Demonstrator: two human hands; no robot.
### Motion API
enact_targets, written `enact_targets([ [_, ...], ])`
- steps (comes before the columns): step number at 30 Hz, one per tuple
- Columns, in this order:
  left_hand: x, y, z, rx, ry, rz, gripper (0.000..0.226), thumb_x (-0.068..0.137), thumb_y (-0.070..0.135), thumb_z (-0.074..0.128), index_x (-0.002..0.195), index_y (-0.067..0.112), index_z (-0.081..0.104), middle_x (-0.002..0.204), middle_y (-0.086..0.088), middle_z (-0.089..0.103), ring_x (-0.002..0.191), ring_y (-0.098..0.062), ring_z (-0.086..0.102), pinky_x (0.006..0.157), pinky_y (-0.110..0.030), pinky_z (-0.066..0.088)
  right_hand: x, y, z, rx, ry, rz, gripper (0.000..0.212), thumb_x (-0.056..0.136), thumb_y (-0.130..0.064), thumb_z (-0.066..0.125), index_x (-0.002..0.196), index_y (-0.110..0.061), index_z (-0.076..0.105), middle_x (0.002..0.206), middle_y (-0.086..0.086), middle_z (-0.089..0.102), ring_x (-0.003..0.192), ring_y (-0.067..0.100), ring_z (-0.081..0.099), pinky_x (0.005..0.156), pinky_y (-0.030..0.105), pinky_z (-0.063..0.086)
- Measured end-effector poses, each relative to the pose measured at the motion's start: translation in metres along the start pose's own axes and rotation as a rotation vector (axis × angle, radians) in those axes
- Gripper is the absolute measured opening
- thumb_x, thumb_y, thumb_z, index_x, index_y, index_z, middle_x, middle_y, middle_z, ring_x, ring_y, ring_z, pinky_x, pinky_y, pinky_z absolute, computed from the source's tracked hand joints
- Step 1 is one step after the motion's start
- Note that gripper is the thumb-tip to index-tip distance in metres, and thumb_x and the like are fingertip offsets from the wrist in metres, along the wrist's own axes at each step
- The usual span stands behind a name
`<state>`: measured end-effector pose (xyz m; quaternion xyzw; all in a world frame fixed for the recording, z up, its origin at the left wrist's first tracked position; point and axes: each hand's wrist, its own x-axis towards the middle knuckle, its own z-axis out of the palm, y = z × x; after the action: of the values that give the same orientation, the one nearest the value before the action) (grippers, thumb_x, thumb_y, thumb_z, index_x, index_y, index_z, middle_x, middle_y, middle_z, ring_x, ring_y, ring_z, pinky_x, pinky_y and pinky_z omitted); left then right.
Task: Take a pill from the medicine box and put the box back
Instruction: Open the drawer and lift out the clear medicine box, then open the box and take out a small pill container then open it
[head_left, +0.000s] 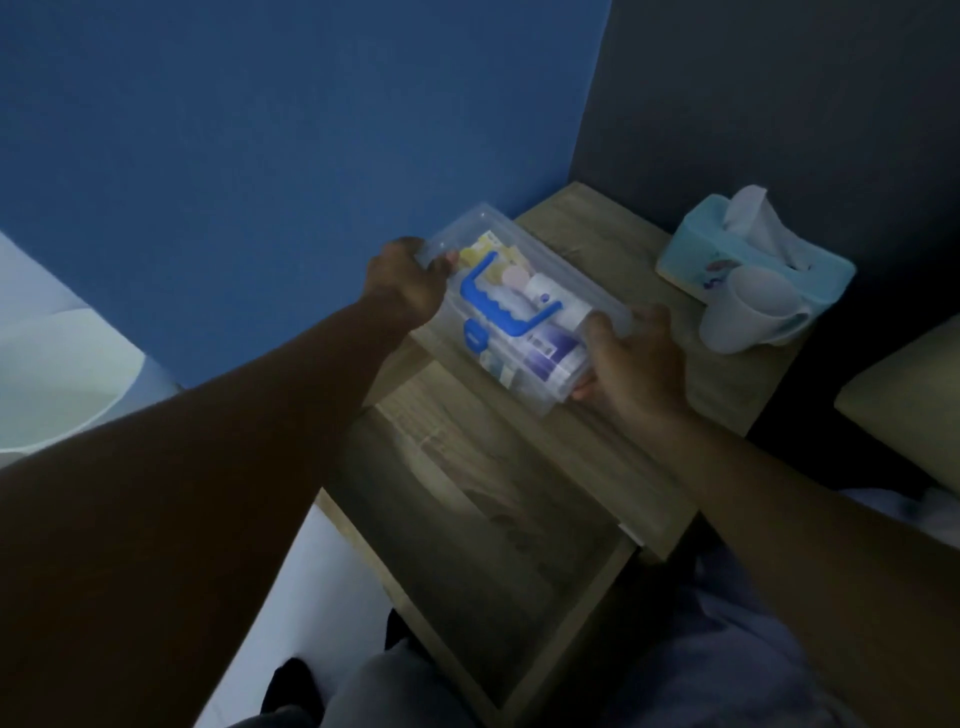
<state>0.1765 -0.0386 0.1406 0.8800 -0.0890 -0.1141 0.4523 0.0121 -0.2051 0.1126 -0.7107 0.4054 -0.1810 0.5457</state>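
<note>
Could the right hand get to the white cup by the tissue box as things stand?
Probably not right away: the right hand grips one end of the medicine box. Once it lets go, the cup lies close with nothing between.

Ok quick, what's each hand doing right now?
Left hand: closed on the far end of the clear plastic medicine box with the blue handle.
Right hand: closed on the box's near end.

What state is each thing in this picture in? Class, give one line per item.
medicine box: lid closed, held at both ends.
left hand: gripping the box's far end.
right hand: gripping its near end.
drawer: pulled open.
tissue box: tissue sticking out.
cup: lying against the tissue box.
</note>
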Motion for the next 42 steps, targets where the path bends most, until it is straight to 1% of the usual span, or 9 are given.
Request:
enact_targets([
  [9, 0.021, -0.015, 0.027, -0.039, 0.000, -0.049, 0.059, 0.092, 0.053, 0.052, 0.133, 0.011, 0.055, 0.125, -0.014, 0.065, 0.112, -0.033, 0.065, 0.099, -0.043, 0.051, 0.024, 0.016, 0.007, -0.061, -0.009, -0.026, 0.044, 0.086, -0.055, 0.062, 0.118, -0.036, 0.039, 0.101, -0.001, 0.064, 0.060, 0.011, 0.074, 0.045, 0.026, 0.056],
  [16, -0.003, -0.022, 0.032, -0.041, -0.049, -0.036, 0.069, 0.097, 0.050, 0.042, 0.153, 0.015, 0.026, 0.143, -0.016, 0.052, 0.128, -0.034, 0.054, 0.109, -0.045, 0.042, 0.024, 0.005, -0.004, -0.486, 0.002, -0.148, 0.072, 0.087, -0.066, 0.047, 0.139, -0.018, 0.040, 0.134, 0.009, 0.049, 0.104, 0.020, 0.055, 0.072, 0.030, 0.040],
  [24, -0.045, -0.033, 0.051, -0.473, -0.102, -0.221, 0.043, 0.093, 0.038, 0.059, 0.132, 0.022, 0.049, 0.112, -0.002, 0.067, 0.100, -0.018, 0.069, 0.089, -0.040, 0.058, -0.002, -0.004, 0.000, -0.621, -0.113, -0.541, 0.081, 0.088, -0.062, 0.053, 0.151, -0.020, 0.023, 0.151, 0.010, 0.035, 0.136, 0.025, 0.041, 0.102, 0.042, 0.046],
  [26, -0.046, -0.031, 0.054, -0.514, -0.085, -0.299, 0.046, 0.092, 0.038, 0.061, 0.130, 0.013, 0.056, 0.113, -0.005, 0.068, 0.098, -0.019, 0.070, 0.089, -0.039, 0.058, -0.001, -0.004, 0.007, -0.745, -0.196, -0.484, 0.096, 0.082, -0.071, 0.053, 0.155, -0.023, 0.013, 0.162, 0.010, 0.020, 0.148, 0.029, 0.025, 0.112, 0.052, 0.037],
  [28, -0.046, -0.029, 0.055, -0.520, -0.065, -0.337, 0.027, 0.091, 0.038, 0.063, 0.105, 0.015, 0.068, 0.102, -0.004, 0.071, 0.093, -0.018, 0.070, 0.084, -0.036, 0.059, 0.002, -0.003, 0.010, -0.884, -0.246, -0.456, 0.110, 0.076, -0.076, 0.057, 0.157, -0.023, 0.006, 0.166, 0.010, 0.004, 0.153, 0.032, 0.007, 0.119, 0.053, 0.022],
  [31, -0.046, -0.026, 0.053, -0.412, -0.017, -0.307, 0.018, 0.089, 0.042, 0.061, 0.083, 0.025, 0.065, 0.085, 0.001, 0.070, 0.081, -0.014, 0.070, 0.063, -0.027, 0.054, 0.006, -0.002, 0.010, -0.952, -0.230, -0.476, 0.117, 0.071, -0.071, 0.068, 0.157, -0.021, 0.007, 0.166, 0.013, 0.003, 0.153, 0.034, 0.007, 0.118, 0.051, 0.022],
  [34, -0.049, -0.030, 0.053, -0.283, 0.022, -0.198, 0.015, 0.088, 0.038, 0.062, 0.081, 0.026, 0.068, 0.083, 0.004, 0.072, 0.078, -0.012, 0.070, 0.067, -0.029, 0.057, 0.008, -0.001, 0.008, -0.985, -0.209, -0.495, 0.114, 0.071, -0.069, 0.070, 0.156, -0.021, 0.010, 0.165, 0.014, 0.010, 0.152, 0.034, 0.013, 0.117, 0.052, 0.028],
  [38, -0.066, -0.044, 0.054, 0.091, 0.008, 0.123, 0.036, 0.097, 0.028, 0.054, 0.131, 0.019, 0.059, 0.103, 0.007, 0.066, 0.078, -0.001, 0.061, 0.065, -0.014, 0.046, 0.010, 0.000, 0.008, -1.002, -0.187, -0.518, 0.112, 0.071, -0.068, 0.071, 0.155, -0.021, 0.013, 0.164, 0.014, 0.014, 0.150, 0.034, 0.017, 0.116, 0.052, 0.028],
  [42, -0.073, -0.047, 0.057, 0.332, -0.089, 0.222, 0.046, 0.101, 0.033, 0.038, 0.144, 0.018, 0.032, 0.111, -0.012, 0.064, 0.090, -0.018, 0.065, 0.074, -0.035, 0.057, 0.006, -0.001, 0.012, -0.964, -0.172, -0.482, 0.111, 0.072, -0.063, 0.074, 0.155, -0.022, 0.014, 0.165, 0.012, 0.014, 0.152, 0.032, 0.016, 0.116, 0.050, 0.026],
])
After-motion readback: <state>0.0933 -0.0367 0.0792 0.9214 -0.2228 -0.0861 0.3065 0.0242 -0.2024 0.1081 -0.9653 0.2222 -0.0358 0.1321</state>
